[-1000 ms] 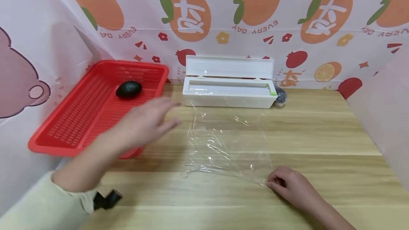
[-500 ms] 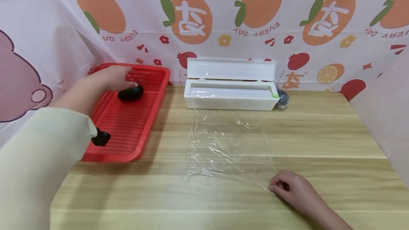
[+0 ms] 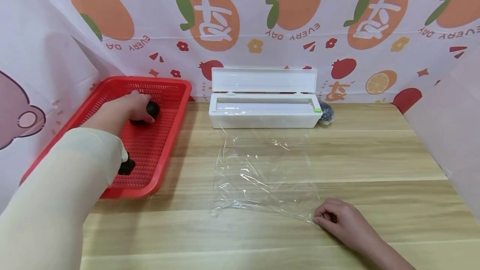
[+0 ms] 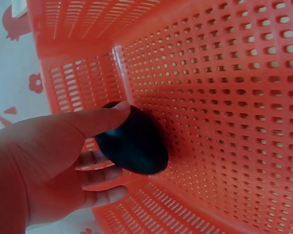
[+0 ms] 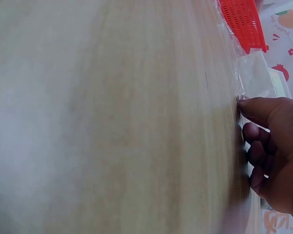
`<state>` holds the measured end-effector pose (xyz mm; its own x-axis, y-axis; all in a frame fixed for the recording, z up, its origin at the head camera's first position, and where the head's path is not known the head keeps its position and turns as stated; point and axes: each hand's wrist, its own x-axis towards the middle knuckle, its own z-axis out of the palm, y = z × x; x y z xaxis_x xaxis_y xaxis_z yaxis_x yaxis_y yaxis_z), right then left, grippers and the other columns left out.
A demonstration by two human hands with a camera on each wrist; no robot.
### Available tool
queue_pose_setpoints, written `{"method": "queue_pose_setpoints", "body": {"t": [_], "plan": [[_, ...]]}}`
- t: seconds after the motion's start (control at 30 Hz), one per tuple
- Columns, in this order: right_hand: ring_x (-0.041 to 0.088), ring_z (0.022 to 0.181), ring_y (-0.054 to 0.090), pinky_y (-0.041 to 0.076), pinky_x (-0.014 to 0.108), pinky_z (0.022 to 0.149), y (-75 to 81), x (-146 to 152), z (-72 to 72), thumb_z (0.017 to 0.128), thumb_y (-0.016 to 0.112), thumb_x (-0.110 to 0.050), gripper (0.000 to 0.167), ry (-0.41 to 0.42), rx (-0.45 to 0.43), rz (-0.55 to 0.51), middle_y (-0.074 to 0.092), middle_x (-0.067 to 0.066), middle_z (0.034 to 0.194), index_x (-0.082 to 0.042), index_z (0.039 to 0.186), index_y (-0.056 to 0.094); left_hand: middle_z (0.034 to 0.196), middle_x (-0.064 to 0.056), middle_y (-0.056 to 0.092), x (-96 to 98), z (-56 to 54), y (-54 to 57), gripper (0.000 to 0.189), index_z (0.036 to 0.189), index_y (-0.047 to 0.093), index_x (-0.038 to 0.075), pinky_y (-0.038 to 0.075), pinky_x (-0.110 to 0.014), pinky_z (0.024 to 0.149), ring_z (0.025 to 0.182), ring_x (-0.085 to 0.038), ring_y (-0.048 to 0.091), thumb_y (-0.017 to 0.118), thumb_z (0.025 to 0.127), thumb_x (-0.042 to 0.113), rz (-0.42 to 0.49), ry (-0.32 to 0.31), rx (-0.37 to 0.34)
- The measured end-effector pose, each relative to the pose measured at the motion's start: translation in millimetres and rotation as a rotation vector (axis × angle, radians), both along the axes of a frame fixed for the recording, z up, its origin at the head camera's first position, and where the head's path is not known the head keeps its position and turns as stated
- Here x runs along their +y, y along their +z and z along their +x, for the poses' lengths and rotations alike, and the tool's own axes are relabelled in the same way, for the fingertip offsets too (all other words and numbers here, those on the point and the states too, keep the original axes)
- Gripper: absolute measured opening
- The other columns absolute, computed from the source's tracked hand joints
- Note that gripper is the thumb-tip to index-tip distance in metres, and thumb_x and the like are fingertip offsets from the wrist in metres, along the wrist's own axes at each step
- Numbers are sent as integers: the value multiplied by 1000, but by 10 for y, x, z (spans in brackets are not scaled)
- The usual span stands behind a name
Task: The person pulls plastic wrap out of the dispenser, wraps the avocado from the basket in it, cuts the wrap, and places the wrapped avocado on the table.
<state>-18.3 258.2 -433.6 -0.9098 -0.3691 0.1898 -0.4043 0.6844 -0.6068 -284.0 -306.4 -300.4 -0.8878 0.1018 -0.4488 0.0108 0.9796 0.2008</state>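
In the head view my left hand (image 3: 131, 106) reaches into the red plastic basket (image 3: 169, 149) and holds a dark, smooth, egg-shaped fruit (image 3: 153, 109) like an avocado. The left wrist view shows the thumb over the fruit (image 4: 139, 146) and the other fingers partly hidden behind it. My right hand (image 3: 345, 223), low on the table, pinches the near right corner of a clear sheet of plastic wrap (image 3: 262, 174). This sheet runs from a white wrap dispenser box (image 3: 262, 121) with its lid raised. The right wrist view shows thumb and fingers meeting at the film's edge.
A dark, round thing wrapped in film (image 3: 327, 113) sits against the box's right end. A green slider (image 3: 317, 110) is on the box. Behind the wooden table (image 3: 375, 157) hangs a fruit-printed cloth (image 3: 255, 20); plain panels flank it.
My left hand has moved left and over the basket, then down onto the dark fruit, and now grips it. The right hand has stayed at the wrap's corner.
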Motion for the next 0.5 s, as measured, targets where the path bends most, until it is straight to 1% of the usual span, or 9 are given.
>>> {"method": "queue_pose_setpoints", "body": {"t": [0.07, 0.13, 0.23, 0.27, 0.37, 0.5], "plan": [[-7, 62, 42, 38, 15, 52, 0, -1, -1, 80, 81, -19, 23, 2, 3, -2, 46, -25, 70, -36, 81, 66, 130, -33, 33, 19, 12, -3, 93, 144, 35, -3, 38, -73, 95, 112, -51, 34, 86, 74, 29, -1, 14, 2], [-7, 62, 42, 39, 15, 52, 4, -2, -2, 80, 81, -19, 23, 7, 5, -7, 46, -25, 69, -35, 81, 66, 136, -35, 28, 40, 28, -11, 100, 147, 29, -3, 37, -73, 96, 115, -52, 31, 86, 73, 32, 11, 28, -10], [-7, 62, 42, 39, 15, 52, 3, -2, -3, 80, 81, -19, 21, 20, 11, -14, 46, -24, 70, -34, 81, 67, 142, -35, 25, 59, 60, -28, 113, 153, 16, -2, 33, -75, 98, 119, -52, 29, 86, 73, 35, 45, 56, -56], [-7, 62, 42, 39, 15, 52, 3, -2, -4, 80, 82, -19, 21, 22, 11, -15, 46, -24, 70, -33, 81, 67, 143, -34, 26, 65, 70, -34, 115, 154, 13, -2, 32, -75, 98, 119, -52, 30, 86, 73, 37, 52, 67, -70], [-7, 62, 42, 38, 14, 52, 1, 0, -3, 80, 82, -19, 21, 22, 15, -18, 45, -24, 70, -33, 81, 67, 135, -30, 39, 76, 87, -65, 113, 149, 21, -1, 38, -72, 97, 115, -48, 40, 87, 70, 42, 46, 76, -90], [-7, 62, 42, 38, 14, 52, 1, -1, -4, 80, 82, -18, 22, 21, 21, -20, 46, -24, 70, -34, 81, 67, 121, -27, 51, 80, 92, -125, 105, 136, 36, -2, 48, -65, 90, 106, -43, 50, 89, 62, 51, 8, 48, -102]]}}
